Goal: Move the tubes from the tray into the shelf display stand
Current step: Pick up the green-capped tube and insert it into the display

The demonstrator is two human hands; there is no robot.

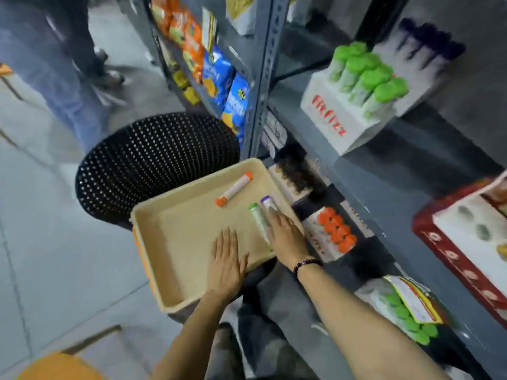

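Note:
A beige tray (153,242) rests on a black perforated stool. Three tubes lie in it: an orange-capped tube (234,189) near the far side, a green-capped tube (259,222) and a purple-capped tube (268,203) at the right edge. My right hand (285,237) lies flat with spread fingers over the lower ends of the green and purple tubes. My left hand (226,266) rests flat and open on the tray floor, holding nothing. White display stands sit on the grey shelves: one with green-capped tubes (365,75), one with purple-capped tubes (430,45), one with orange-capped tubes (336,233).
The grey metal shelf upright (264,69) rises just beyond the tray. Snack bags (219,75) hang to its left. A red and white box (463,242) sits at the right. Another person's legs (55,64) stand at the far left. An orange object (60,366) lies bottom left.

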